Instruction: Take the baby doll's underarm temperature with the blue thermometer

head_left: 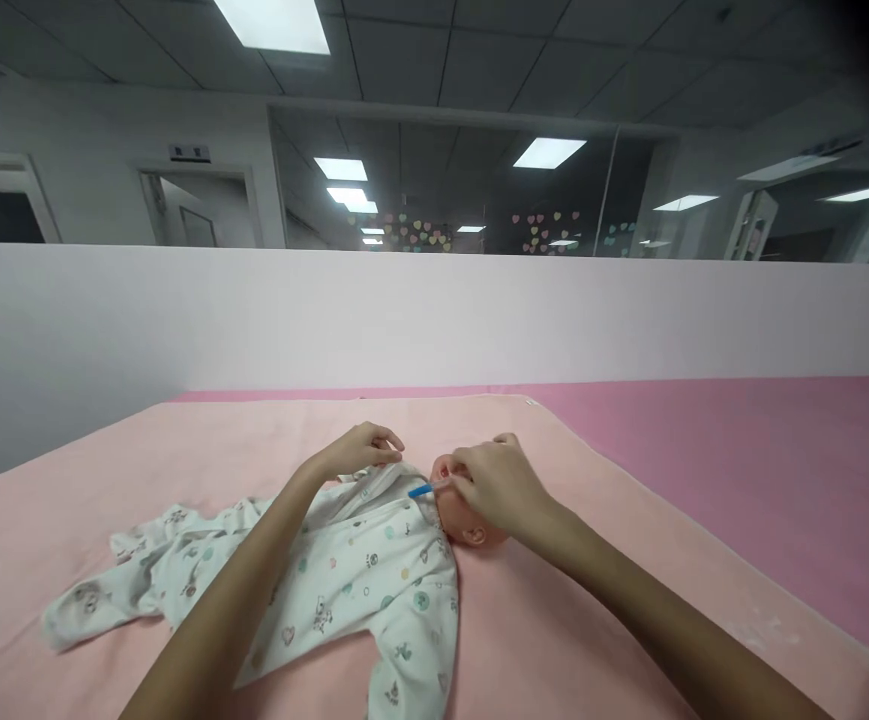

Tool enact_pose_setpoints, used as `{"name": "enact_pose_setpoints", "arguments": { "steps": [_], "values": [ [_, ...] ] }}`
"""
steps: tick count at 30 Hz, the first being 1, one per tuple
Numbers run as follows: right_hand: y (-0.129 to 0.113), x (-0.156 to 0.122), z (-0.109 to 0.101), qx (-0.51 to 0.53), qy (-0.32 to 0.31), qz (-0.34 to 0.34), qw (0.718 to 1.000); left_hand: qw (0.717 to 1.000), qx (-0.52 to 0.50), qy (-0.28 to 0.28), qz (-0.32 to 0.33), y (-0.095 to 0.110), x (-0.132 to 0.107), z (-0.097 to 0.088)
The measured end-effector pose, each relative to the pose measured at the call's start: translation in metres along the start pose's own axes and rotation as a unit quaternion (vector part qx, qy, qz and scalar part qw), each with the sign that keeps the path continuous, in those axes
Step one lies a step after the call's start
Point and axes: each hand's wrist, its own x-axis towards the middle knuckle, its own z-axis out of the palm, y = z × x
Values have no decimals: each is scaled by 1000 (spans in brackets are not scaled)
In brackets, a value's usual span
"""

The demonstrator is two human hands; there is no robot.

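A baby doll [471, 515] lies on its back, its head toward the right, dressed in a white patterned romper [359, 570]. My right hand [505, 485] is over the doll's face, fingers closed around a slim stick with a blue end [420, 490]. The blue end points left over the collar; the stick's other end is hidden by my fingers. On the far side of the doll's chest, my left hand [363, 450] has loosely bent fingers at the romper's upper edge. Whether they press on the cloth cannot be made out.
A peach mat [591, 600] lies under the doll, on a pink surface [779, 470]. Behind it runs a low white partition [434, 320]. Beyond that are a window [441, 190] with heart stickers and a doorway [198, 210] at the left.
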Motion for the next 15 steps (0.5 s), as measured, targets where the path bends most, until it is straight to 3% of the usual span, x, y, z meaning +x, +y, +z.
{"name": "enact_pose_setpoints", "arguments": {
  "steps": [4, 9, 13, 15],
  "values": [
    [-15, 45, 33, -35, -6, -33, 999, 998, -57, 15, -28, -6, -2, -8],
    [-28, 70, 59, -76, -54, -30, 995, 990, -139, 3, 4, -11, 3, -3],
    [-23, 73, 81, -23, -63, -25, 997, 993, -108, -54, -14, -23, 9, -2],
    [-19, 72, 90, 8, -50, -24, 998, 998, -48, -37, -22, -36, 12, -2]
  ]
}}
